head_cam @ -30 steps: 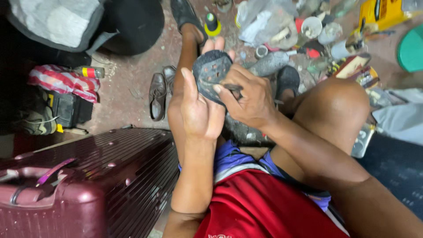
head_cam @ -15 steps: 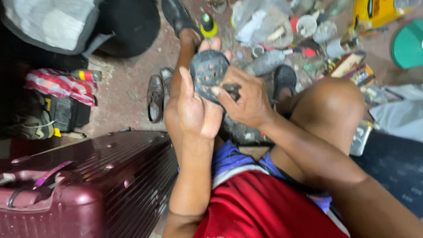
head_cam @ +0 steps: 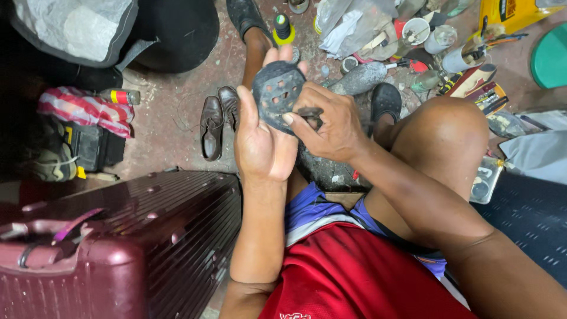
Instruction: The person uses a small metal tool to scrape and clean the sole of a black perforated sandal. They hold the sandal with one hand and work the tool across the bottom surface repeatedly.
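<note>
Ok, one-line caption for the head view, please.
Left hand cradles a dark perforated rubber shoe piece while the right hand works its edge, above small brown leather shoes and a maroon ribbed suitcase.

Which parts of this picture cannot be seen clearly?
Head view:
- Right hand: fingertips curl over a small dark item on the perforated dark shoe; the item cannot be identified.
- Left hand: covers the shoe's lower part.
- Suitcase: cut off by the lower-left edge.
- Tools: too small and cluttered.
</note>
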